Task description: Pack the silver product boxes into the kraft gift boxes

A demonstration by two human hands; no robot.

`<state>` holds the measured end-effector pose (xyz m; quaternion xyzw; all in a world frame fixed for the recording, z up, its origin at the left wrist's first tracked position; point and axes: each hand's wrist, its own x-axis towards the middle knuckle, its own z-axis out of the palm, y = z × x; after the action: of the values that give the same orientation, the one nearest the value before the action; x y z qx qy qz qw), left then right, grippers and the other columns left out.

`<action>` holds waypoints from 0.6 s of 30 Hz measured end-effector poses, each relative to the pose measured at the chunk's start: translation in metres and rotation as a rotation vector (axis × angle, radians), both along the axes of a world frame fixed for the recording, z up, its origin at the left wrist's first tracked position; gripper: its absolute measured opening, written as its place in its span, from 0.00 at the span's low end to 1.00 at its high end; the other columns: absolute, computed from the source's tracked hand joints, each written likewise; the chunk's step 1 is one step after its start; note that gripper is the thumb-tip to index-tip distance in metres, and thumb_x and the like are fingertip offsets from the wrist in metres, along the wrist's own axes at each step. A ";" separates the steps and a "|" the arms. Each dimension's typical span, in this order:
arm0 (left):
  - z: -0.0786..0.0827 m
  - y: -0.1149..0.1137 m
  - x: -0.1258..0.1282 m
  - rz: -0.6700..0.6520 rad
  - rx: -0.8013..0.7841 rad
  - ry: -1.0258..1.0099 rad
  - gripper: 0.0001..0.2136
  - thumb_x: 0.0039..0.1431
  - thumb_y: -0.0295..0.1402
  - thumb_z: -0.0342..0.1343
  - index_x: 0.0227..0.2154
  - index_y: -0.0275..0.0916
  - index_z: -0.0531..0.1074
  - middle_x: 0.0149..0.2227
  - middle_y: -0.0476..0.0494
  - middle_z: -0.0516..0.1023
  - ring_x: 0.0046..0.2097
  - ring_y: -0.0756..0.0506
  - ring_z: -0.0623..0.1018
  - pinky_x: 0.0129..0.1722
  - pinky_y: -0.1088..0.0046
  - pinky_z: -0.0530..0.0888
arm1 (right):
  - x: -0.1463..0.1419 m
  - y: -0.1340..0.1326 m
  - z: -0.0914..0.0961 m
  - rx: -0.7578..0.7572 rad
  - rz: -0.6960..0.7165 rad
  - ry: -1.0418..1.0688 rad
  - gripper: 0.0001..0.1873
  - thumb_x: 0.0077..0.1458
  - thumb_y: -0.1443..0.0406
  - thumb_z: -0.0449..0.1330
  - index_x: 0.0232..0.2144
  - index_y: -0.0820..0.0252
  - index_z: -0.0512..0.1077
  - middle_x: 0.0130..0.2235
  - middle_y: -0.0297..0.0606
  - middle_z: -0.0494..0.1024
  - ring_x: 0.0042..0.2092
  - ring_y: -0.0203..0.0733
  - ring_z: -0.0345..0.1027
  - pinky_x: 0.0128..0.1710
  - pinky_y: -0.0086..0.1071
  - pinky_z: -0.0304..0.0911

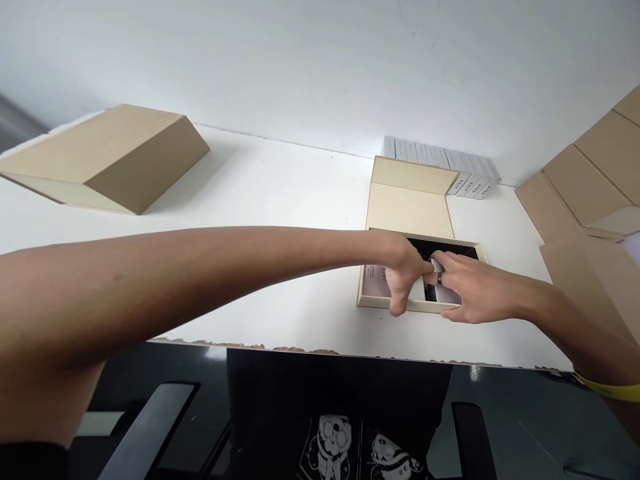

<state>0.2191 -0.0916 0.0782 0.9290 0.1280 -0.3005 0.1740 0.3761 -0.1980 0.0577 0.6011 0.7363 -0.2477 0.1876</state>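
Silver-grey piece [447, 295] sits inside the open box [425, 307], right half; left hand [406, 270] has thumb spread over the box's front rim, right hand [470, 288] curls in at the box's right, can't tell if either pinches anything. Probably best done with light, even pressure, piece kept square to the box walls.

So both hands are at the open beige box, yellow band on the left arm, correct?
Wrong arm: the head view shows the yellow band on the right arm. Left hand and right hand are indeed at the open beige box.
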 end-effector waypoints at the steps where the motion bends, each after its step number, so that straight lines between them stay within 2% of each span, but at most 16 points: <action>1: 0.001 -0.004 -0.001 -0.006 0.026 -0.017 0.43 0.45 0.36 0.78 0.67 0.47 0.71 0.60 0.31 0.76 0.50 0.30 0.81 0.51 0.47 0.79 | -0.001 0.000 -0.001 0.004 0.000 -0.006 0.20 0.58 0.52 0.63 0.44 0.60 0.78 0.54 0.52 0.66 0.57 0.65 0.64 0.54 0.55 0.68; 4: 0.005 -0.018 -0.016 -0.043 0.165 -0.156 0.43 0.46 0.34 0.79 0.66 0.41 0.70 0.67 0.26 0.69 0.66 0.25 0.71 0.64 0.42 0.71 | -0.002 -0.008 -0.002 0.076 0.030 -0.016 0.18 0.57 0.52 0.64 0.38 0.61 0.78 0.58 0.55 0.67 0.62 0.70 0.60 0.61 0.61 0.63; 6: 0.006 -0.026 -0.038 -0.060 0.228 -0.311 0.44 0.46 0.34 0.79 0.67 0.38 0.68 0.71 0.24 0.65 0.71 0.24 0.65 0.68 0.41 0.65 | 0.001 -0.020 0.002 0.178 0.045 0.023 0.19 0.57 0.51 0.66 0.41 0.59 0.79 0.63 0.54 0.66 0.68 0.73 0.54 0.65 0.65 0.59; 8: 0.005 -0.032 -0.067 -0.027 0.204 -0.462 0.41 0.49 0.36 0.78 0.66 0.36 0.68 0.71 0.24 0.64 0.71 0.24 0.64 0.68 0.41 0.66 | 0.007 -0.033 0.013 0.268 0.036 0.112 0.25 0.59 0.46 0.66 0.51 0.53 0.78 0.71 0.48 0.59 0.72 0.72 0.48 0.67 0.65 0.57; 9: 0.003 -0.034 -0.082 0.005 0.162 -0.529 0.38 0.52 0.38 0.77 0.64 0.36 0.69 0.70 0.26 0.67 0.70 0.26 0.67 0.67 0.42 0.68 | 0.012 -0.037 0.020 0.297 0.023 0.168 0.28 0.60 0.44 0.65 0.57 0.48 0.75 0.73 0.43 0.57 0.73 0.69 0.50 0.67 0.64 0.58; 11: -0.005 -0.039 -0.112 0.076 0.066 -0.650 0.27 0.58 0.39 0.73 0.57 0.36 0.72 0.63 0.30 0.75 0.64 0.30 0.73 0.62 0.47 0.75 | 0.023 -0.036 0.034 0.352 -0.037 0.263 0.30 0.63 0.40 0.63 0.61 0.41 0.72 0.71 0.36 0.64 0.69 0.61 0.61 0.66 0.57 0.63; 13: -0.019 -0.049 -0.135 0.139 -0.009 -0.779 0.18 0.62 0.38 0.69 0.49 0.36 0.73 0.57 0.33 0.78 0.59 0.33 0.78 0.57 0.52 0.79 | 0.035 -0.017 0.044 0.484 -0.150 0.264 0.25 0.65 0.39 0.59 0.56 0.41 0.74 0.62 0.33 0.74 0.62 0.53 0.69 0.66 0.51 0.65; 15: -0.036 -0.064 -0.150 0.206 -0.052 -0.910 0.12 0.64 0.36 0.66 0.45 0.37 0.73 0.58 0.34 0.78 0.62 0.34 0.77 0.56 0.56 0.81 | 0.046 0.018 0.043 0.712 -0.298 0.112 0.22 0.68 0.42 0.54 0.48 0.47 0.74 0.59 0.34 0.76 0.62 0.52 0.69 0.68 0.48 0.63; 17: -0.052 -0.083 -0.160 0.326 -0.070 -1.021 0.10 0.66 0.35 0.64 0.46 0.41 0.72 0.62 0.36 0.75 0.69 0.35 0.71 0.60 0.57 0.80 | 0.056 0.062 0.033 0.779 -0.361 0.003 0.19 0.67 0.51 0.58 0.54 0.52 0.72 0.64 0.42 0.71 0.68 0.56 0.61 0.73 0.51 0.54; 18: -0.061 -0.093 -0.165 0.418 -0.063 -1.072 0.09 0.67 0.35 0.62 0.47 0.43 0.71 0.64 0.37 0.74 0.71 0.36 0.69 0.62 0.57 0.79 | 0.061 0.084 0.026 0.783 -0.379 -0.039 0.23 0.65 0.55 0.60 0.58 0.55 0.69 0.66 0.46 0.68 0.70 0.57 0.56 0.73 0.51 0.52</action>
<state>0.0540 -0.1849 0.0176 0.9007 0.1939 0.2496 0.2980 0.4371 -0.1143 0.0839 0.7560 0.6477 0.0316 -0.0892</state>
